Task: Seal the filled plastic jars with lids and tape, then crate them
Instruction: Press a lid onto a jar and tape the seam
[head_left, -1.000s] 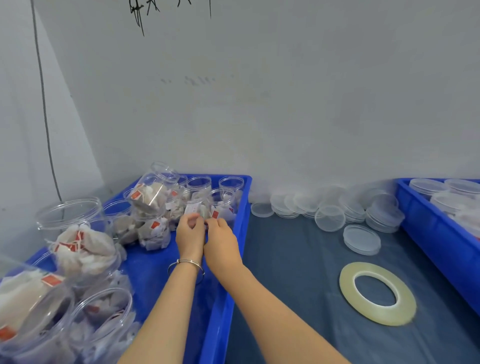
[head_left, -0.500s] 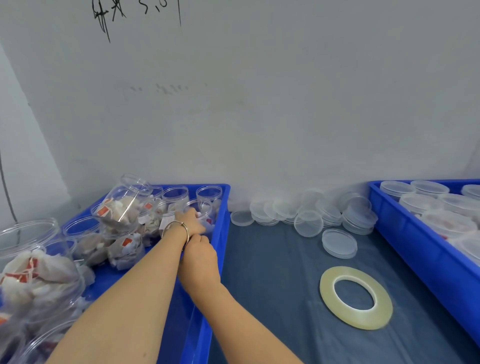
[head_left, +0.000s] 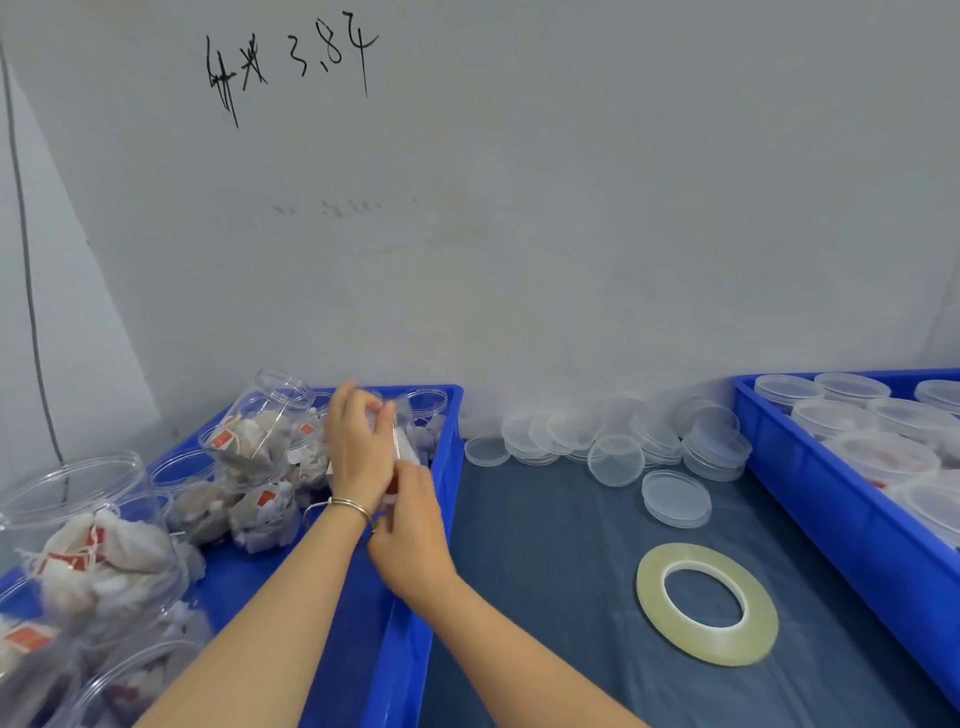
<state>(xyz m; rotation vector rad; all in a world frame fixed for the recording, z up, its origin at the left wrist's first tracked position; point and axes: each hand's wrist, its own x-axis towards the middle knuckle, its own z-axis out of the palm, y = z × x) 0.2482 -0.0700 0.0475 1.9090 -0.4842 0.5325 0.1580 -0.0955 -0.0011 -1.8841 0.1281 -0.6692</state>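
Both hands work on one filled jar at the far right of the left crate. Left hand wraps the jar's side, fingers curled round it; a bangle sits on that wrist. Right hand is just below, touching the jar's base; whether its fingers grip is hidden.

Two blue crates: the left one holds open filled jars, count unclear from overlap; right crate holds lidded jars, at least seven visible.

One tape roll lies flat on the dark mat. Loose lids in stacks along the wall, roughly a dozen piles, exact count blurred.
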